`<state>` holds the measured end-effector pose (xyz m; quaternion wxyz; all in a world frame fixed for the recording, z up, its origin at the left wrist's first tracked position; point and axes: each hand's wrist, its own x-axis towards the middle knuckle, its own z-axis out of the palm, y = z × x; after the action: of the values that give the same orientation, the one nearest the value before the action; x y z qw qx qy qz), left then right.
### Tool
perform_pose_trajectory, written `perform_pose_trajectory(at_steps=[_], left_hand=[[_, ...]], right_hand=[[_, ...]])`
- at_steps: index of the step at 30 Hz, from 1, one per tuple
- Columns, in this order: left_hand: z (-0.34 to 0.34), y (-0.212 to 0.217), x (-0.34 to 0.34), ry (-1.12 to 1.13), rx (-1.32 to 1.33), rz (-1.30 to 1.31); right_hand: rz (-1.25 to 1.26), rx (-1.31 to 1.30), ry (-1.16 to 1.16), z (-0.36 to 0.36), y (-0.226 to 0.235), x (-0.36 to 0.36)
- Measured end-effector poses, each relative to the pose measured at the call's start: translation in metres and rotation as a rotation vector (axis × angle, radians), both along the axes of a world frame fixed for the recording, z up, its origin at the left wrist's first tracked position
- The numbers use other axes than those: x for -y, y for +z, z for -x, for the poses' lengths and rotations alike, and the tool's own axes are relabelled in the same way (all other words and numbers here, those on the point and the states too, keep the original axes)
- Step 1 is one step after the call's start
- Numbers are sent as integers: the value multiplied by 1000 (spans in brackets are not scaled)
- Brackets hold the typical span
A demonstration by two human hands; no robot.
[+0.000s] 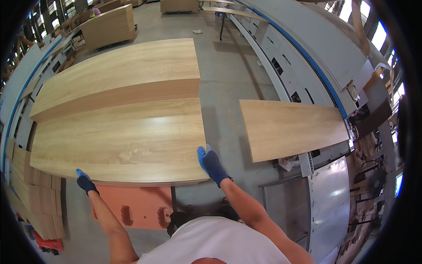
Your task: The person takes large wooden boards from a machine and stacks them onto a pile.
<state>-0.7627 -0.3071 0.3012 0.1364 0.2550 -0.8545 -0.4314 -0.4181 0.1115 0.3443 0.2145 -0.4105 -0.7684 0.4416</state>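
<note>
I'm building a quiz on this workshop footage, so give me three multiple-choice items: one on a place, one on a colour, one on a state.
1. Where does the separate wooden panel lie?
A. right of the stack
B. left of the stack
C. on the stack

2. What colour are the fingertips of the gloves?
A. red
B. blue
C. white

3. How does the right hand meet the top board?
A. apart from it
B. flat in its middle
C. at its near right corner

Answers: 1 A, it rests by the grey machine; 2 B, seen on both, left hand too; 3 C, fingers lie on that corner.

I've got a long, light oak-grain board [118, 141] lying flat atop its stack, glossy face up, near edge jutting toward me, gripped at both near corners.
</note>
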Motion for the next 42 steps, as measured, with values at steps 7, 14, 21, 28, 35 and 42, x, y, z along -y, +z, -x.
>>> perform_pose_trajectory(at_steps=[7, 14, 21, 28, 35, 42], left_hand=[[-6, 12, -2, 10, 5, 191], [-185, 103, -191, -662, -666, -202], [-417, 68, -391, -1325, -97, -60], [-437, -10, -440, -1231, 1154, -1430], [-461, -3, -435, -1230, 916, -1216], [-466, 82, -355, -1180, 740, -1128]], right_hand=[[-54, 106, 19, 3, 2, -1], [868, -200, 238, -90, 15, -20], [966, -293, -305, -329, -5, -62], [1010, -719, -664, -437, -30, -156], [1083, -1247, -377, -447, -69, -220], [328, -868, -619, -512, -77, -222]])
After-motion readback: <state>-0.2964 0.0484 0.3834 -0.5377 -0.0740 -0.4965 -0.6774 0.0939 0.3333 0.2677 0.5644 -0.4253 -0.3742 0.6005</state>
